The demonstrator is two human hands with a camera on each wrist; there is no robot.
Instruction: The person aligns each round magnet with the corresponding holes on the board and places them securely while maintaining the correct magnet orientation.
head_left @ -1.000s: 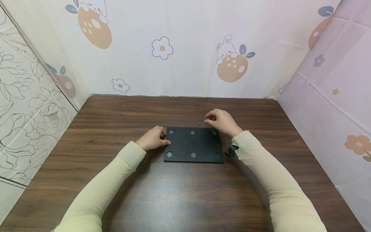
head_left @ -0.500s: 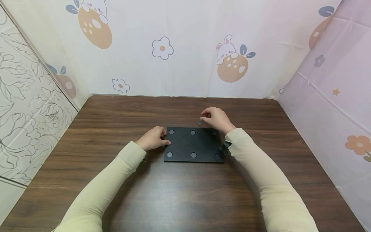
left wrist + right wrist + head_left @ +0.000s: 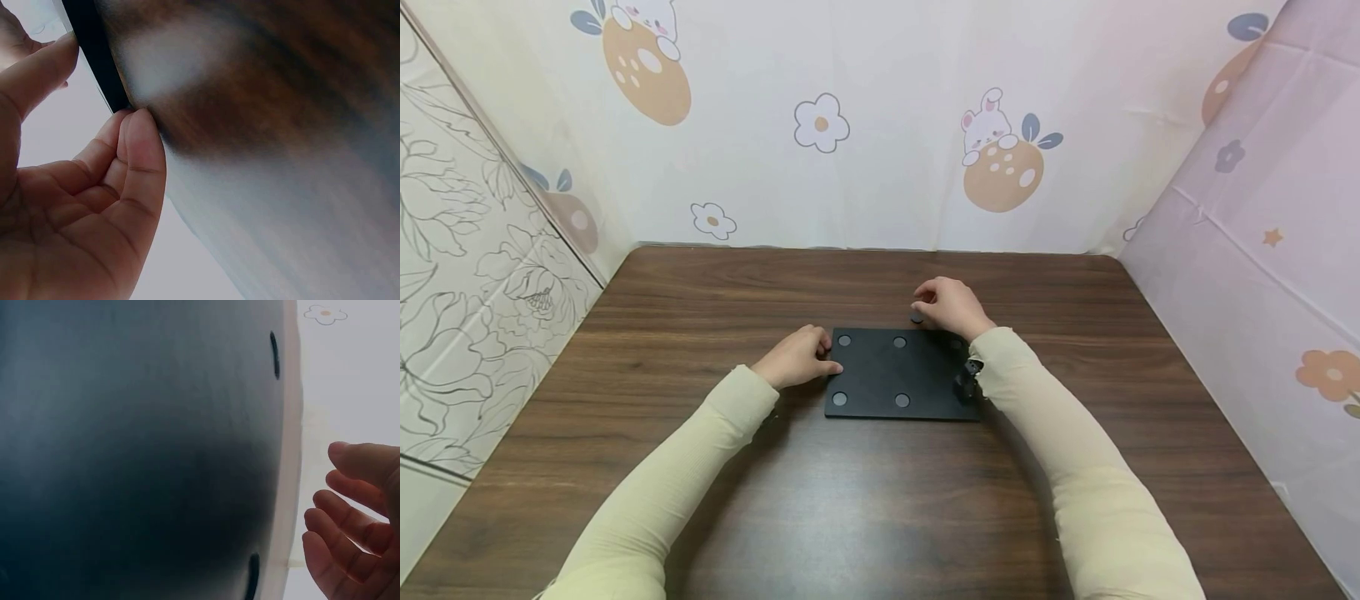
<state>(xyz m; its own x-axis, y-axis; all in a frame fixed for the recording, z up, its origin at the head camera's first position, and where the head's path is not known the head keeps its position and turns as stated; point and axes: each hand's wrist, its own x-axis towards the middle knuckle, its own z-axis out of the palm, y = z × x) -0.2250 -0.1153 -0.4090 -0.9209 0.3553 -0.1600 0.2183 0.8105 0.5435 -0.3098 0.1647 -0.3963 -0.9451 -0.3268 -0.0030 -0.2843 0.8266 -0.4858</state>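
A flat black rectangular board [image 3: 880, 372] lies on the table, with several round grey spots along its long sides. My left hand [image 3: 795, 358] holds its left edge, thumb on the top and curled fingers against the side; the left wrist view shows these fingertips [image 3: 142, 125] at the edge. Just behind the board is a small dark disc [image 3: 917, 317], partly covered by my right hand [image 3: 952, 307]. That hand hovers over it with bent fingers. In the right wrist view the thumb [image 3: 362, 459] stands apart from the fingers, nothing between them. Contact with the disc cannot be told.
The brown wooden table [image 3: 835, 500] stretches around the board on all sides. A patterned cloth wall [image 3: 887, 183] rises at its back edge, and further panels stand at left and right. A small black device [image 3: 967, 379] under my right wrist covers the board's right part.
My right hand has moved left, with its fingertips now over the disc. The right sleeve and wrist device followed, across the board's right side. My left hand and the board stayed put.
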